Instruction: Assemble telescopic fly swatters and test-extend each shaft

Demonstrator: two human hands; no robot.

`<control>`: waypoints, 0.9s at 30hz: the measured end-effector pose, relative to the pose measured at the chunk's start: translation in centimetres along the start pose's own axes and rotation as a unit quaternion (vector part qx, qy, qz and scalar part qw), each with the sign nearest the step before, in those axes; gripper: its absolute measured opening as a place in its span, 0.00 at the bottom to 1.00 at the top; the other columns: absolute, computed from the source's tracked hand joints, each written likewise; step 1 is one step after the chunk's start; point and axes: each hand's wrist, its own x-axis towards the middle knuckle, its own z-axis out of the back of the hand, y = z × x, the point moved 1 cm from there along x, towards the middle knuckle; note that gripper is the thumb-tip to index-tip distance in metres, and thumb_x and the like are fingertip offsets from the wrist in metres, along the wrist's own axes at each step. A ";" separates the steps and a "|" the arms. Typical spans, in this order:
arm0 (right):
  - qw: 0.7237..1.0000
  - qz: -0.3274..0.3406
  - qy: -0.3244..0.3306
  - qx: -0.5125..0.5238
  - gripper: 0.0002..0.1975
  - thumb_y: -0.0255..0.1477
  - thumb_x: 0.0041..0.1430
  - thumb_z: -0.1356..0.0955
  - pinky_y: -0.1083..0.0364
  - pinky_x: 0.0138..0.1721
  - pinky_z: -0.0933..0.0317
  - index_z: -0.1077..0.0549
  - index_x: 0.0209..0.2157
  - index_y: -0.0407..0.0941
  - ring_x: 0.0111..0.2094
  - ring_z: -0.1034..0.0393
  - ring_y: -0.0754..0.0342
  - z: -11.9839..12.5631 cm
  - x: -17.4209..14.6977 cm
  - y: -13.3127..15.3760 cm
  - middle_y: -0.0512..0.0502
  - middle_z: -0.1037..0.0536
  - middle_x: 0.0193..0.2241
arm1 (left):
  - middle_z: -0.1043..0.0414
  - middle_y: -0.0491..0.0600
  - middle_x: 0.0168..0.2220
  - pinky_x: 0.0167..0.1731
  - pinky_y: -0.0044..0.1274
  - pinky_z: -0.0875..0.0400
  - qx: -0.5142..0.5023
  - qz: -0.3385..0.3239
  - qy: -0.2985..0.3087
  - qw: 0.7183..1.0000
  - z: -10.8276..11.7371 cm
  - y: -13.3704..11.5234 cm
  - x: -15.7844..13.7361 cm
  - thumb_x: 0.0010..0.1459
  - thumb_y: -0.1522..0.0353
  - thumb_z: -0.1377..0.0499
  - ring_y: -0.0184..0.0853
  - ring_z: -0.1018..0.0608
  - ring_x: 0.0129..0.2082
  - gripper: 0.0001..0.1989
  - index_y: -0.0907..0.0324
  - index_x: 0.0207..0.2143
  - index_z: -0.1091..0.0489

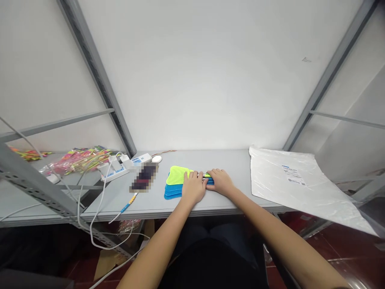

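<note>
A stack of fly swatters lies on the grey shelf top, heads toward the left. The uppermost is a yellow-green fly swatter [178,176] with a perforated head; several blue fly swatters [173,194] are fanned beneath it. My left hand [194,188] is closed over the necks of the stack, just right of the heads. Beside it, my right hand [221,181] grips the handle ends, fingers curled over them. Short lengths of metal shaft and coloured handle show between the two hands. My palms hide the rest of the handles.
To the right, a white plastic mailing bag [285,180] overhangs the front edge of the shelf [234,158]. On the left are a blurred phone-like object [144,177], a power strip [116,172] and loose white cables [104,192]. Bagged colourful items [87,158] lie farther left, behind a metal upright.
</note>
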 end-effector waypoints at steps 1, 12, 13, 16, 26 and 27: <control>1.000 -0.002 0.000 0.002 0.25 0.44 0.55 0.34 0.52 0.42 0.47 0.32 0.49 0.43 0.42 0.34 0.47 0.0 0.0 0.0 0.42 0.26 0.40 | 0.31 0.56 0.47 0.59 0.43 0.56 -0.002 0.000 0.001 1.000 0.0 0.0 0.0 0.66 0.57 0.58 0.45 0.33 0.50 0.22 0.56 0.53 0.35; 1.000 -0.004 0.002 0.023 0.23 0.42 0.56 0.34 0.51 0.41 0.48 0.32 0.49 0.44 0.42 0.35 0.47 -0.2 0.0 -0.2 0.41 0.26 0.39 | 0.33 0.56 0.48 0.60 0.43 0.57 -0.014 -0.010 0.003 1.000 -0.5 0.5 0.0 0.66 0.56 0.59 0.46 0.34 0.52 0.24 0.58 0.56 0.37; 1.000 0.000 0.004 0.025 0.23 0.43 0.56 0.34 0.51 0.41 0.48 0.32 0.49 0.44 0.41 0.35 0.47 -0.3 0.0 -0.3 0.41 0.26 0.39 | 0.33 0.56 0.49 0.60 0.43 0.57 -0.014 -0.012 0.004 1.000 -0.6 0.5 0.0 0.66 0.56 0.59 0.47 0.35 0.52 0.25 0.58 0.56 0.38; 0.999 0.018 0.017 0.032 0.23 0.44 0.56 0.34 0.52 0.40 0.47 0.32 0.48 0.45 0.40 0.35 0.48 -0.5 0.4 -0.8 0.43 0.26 0.38 | 0.33 0.56 0.49 0.59 0.44 0.56 -0.011 -0.018 0.009 1.000 -1.0 0.9 0.3 0.66 0.56 0.60 0.47 0.35 0.52 0.25 0.58 0.56 0.38; 0.999 0.028 0.015 0.023 0.24 0.48 0.58 0.36 0.51 0.38 0.44 0.33 0.47 0.44 0.39 0.34 0.47 -3.4 6.9 -4.5 0.42 0.26 0.37 | 0.31 0.54 0.45 0.55 0.40 0.48 0.012 -0.072 0.019 0.997 -4.0 4.8 8.2 0.66 0.54 0.59 0.43 0.32 0.49 0.24 0.57 0.52 0.35; 0.999 0.026 0.010 0.022 0.24 0.47 0.59 0.37 0.51 0.38 0.44 0.33 0.47 0.44 0.39 0.34 0.47 -3.7 7.6 -4.8 0.42 0.26 0.37 | 0.31 0.53 0.44 0.55 0.40 0.48 0.016 -0.080 0.019 0.996 -4.3 5.3 9.1 0.65 0.53 0.58 0.43 0.32 0.48 0.23 0.57 0.51 0.35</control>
